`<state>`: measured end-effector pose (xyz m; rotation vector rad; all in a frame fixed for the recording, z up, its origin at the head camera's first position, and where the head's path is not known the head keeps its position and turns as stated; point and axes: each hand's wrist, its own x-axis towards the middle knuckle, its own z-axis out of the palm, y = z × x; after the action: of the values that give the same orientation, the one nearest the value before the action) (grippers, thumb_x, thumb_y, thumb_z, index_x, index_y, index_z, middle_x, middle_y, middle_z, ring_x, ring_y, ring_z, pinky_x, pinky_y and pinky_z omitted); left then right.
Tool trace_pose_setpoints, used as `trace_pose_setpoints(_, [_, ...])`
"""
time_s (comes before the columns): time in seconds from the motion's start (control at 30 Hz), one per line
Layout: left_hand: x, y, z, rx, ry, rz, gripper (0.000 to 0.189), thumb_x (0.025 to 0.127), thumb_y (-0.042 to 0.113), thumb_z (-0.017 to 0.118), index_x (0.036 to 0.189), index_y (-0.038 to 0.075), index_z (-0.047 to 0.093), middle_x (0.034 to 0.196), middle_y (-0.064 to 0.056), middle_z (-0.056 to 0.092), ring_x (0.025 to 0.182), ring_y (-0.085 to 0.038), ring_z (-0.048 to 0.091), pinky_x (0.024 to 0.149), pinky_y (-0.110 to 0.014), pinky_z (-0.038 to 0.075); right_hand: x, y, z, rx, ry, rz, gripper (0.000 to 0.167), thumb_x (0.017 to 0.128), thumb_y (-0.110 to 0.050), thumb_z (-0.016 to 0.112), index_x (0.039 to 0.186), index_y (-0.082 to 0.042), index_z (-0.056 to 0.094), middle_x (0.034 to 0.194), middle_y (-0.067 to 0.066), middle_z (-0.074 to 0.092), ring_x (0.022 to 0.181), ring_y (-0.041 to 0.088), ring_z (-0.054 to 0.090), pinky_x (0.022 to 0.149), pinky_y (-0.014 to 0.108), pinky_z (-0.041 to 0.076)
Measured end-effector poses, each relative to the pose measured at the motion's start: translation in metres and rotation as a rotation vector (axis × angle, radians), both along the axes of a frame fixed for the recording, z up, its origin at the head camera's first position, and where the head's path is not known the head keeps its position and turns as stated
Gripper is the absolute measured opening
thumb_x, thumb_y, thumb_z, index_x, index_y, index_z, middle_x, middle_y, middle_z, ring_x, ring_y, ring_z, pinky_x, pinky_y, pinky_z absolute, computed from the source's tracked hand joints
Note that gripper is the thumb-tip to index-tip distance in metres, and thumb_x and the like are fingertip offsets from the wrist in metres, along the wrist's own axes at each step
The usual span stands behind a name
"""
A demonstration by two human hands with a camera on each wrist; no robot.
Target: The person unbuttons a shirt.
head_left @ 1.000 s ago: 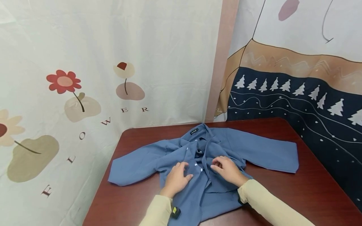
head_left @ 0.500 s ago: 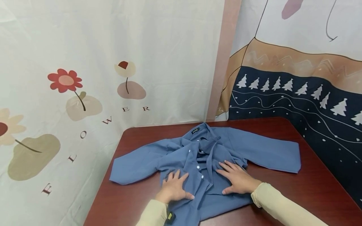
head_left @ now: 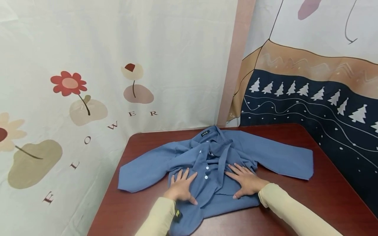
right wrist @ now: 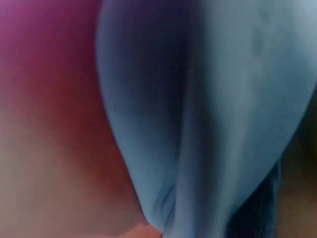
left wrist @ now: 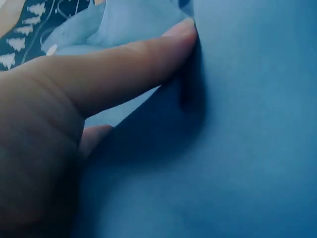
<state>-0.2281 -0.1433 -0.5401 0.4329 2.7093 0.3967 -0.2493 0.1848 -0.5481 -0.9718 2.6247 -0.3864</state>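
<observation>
Toward the left edge of the surface (head_left: 127, 213), one sleeve (head_left: 144, 168) of a blue shirt (head_left: 203, 191) stretches outward. Beside it, the left hand (head_left: 180, 189) lies on the shirt's front, fingers straight and spread. White buttons (head_left: 207, 168) show between the hands, while the collar (head_left: 218, 131) sits at the far edge. Next, the right hand (head_left: 248, 183) rests on the shirt, fingers likewise spread. Beyond it, the other sleeve (head_left: 284, 160) extends toward the right edge.

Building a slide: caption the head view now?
Left hand and right hand spread on a blue shirt atop a reddish-brown table.
</observation>
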Motion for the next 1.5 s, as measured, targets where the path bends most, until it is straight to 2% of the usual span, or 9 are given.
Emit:
trace_pose_setpoints(0.2, [-0.027,-0.014,-0.008,0.068,0.017,-0.039,0.110,0.060,0.054,0.088,0.152,0.026,0.035,0.159,-0.014,0.019,0.144,-0.041,0.011,0.109,-0.066,0.009,-0.021,-0.007,-0.003,0.016,0.012,-0.031,0.097,0.076,-0.060,0.073,0.151,-0.012,0.035,0.159,0.015,0.017,0.144,0.042,0.009,0.110,0.062,0.013])
trace_pose_setpoints(0.4, [-0.050,-0.021,-0.011,0.037,0.002,-0.038,0.107,0.063,0.053,0.087,0.152,0.028,0.034,0.159,-0.013,0.021,0.144,-0.040,0.015,0.109,-0.064,0.012,-0.040,-0.015,-0.010,0.025,0.006,-0.055,0.094,0.078,-0.061,0.071,0.151,-0.012,0.036,0.159,0.016,0.018,0.145,0.041,0.008,0.110,0.061,0.015])
trace_pose_setpoints(0.53, [-0.062,-0.023,-0.010,0.015,0.023,0.005,0.101,0.067,0.050,0.086,0.152,0.026,0.036,0.156,-0.015,0.027,0.141,-0.041,0.021,0.108,-0.063,0.017,-0.047,-0.018,-0.014,0.004,0.049,-0.101,0.090,0.080,-0.060,0.070,0.149,-0.009,0.041,0.157,0.018,0.022,0.144,0.041,0.010,0.110,0.061,0.017])
trace_pose_setpoints(0.67, [-0.067,-0.025,-0.012,-0.024,0.148,0.087,0.091,0.074,0.048,0.082,0.150,0.024,0.039,0.150,-0.015,0.038,0.135,-0.041,0.033,0.104,-0.062,0.025,-0.050,-0.020,-0.022,0.007,0.172,-0.168,0.082,0.084,-0.061,0.065,0.145,-0.010,0.046,0.155,0.017,0.029,0.144,0.040,0.014,0.110,0.059,0.021])
trace_pose_setpoints(0.8, [-0.067,-0.024,-0.022,-0.044,0.322,0.152,0.078,0.080,0.046,0.077,0.147,0.020,0.045,0.144,-0.016,0.046,0.129,-0.040,0.041,0.100,-0.061,0.031,-0.049,-0.022,-0.028,-0.006,0.299,-0.211,0.076,0.087,-0.060,0.062,0.141,-0.009,0.051,0.151,0.017,0.036,0.142,0.040,0.021,0.108,0.060,0.024])
trace_pose_setpoints(0.97, [-0.060,-0.019,-0.033,-0.007,0.489,0.171,0.067,0.081,0.036,0.079,0.140,0.016,0.053,0.132,-0.016,0.054,0.119,-0.040,0.048,0.098,-0.057,0.035,-0.042,-0.020,-0.026,-0.045,0.335,-0.230,0.072,0.088,-0.052,0.066,0.142,-0.007,0.050,0.150,0.018,0.037,0.141,0.040,0.025,0.108,0.059,0.025])
trace_pose_setpoints(1.2, [-0.044,0.001,-0.010,0.110,0.525,0.125,0.059,0.079,0.007,0.071,0.136,0.015,0.056,0.131,-0.012,0.053,0.122,-0.037,0.046,0.101,-0.054,0.034,-0.026,-0.004,-0.009,-0.162,0.382,-0.224,0.065,0.086,-0.042,0.073,0.137,-0.007,0.054,0.145,0.015,0.044,0.135,0.036,0.037,0.106,0.056,0.031])
trace_pose_setpoints(1.37, [-0.034,0.033,0.003,0.257,0.622,0.094,0.046,0.077,0.007,0.068,0.122,0.014,0.064,0.115,-0.006,0.059,0.105,-0.028,0.053,0.088,-0.045,0.043,-0.019,0.011,0.003,-0.211,0.490,-0.224,0.050,0.083,-0.037,0.077,0.122,-0.008,0.065,0.120,0.009,0.058,0.108,0.027,0.052,0.092,0.048,0.043])
trace_pose_setpoints(1.5, [-0.031,0.065,0.008,0.316,0.517,0.126,0.041,0.082,0.022,0.074,0.121,0.015,0.063,0.109,-0.003,0.060,0.099,-0.025,0.059,0.084,-0.042,0.048,-0.012,0.020,0.012,-0.199,0.475,-0.197,0.045,0.080,-0.038,0.080,0.112,-0.010,0.067,0.100,0.002,0.056,0.086,0.018,0.048,0.079,0.040,0.044])
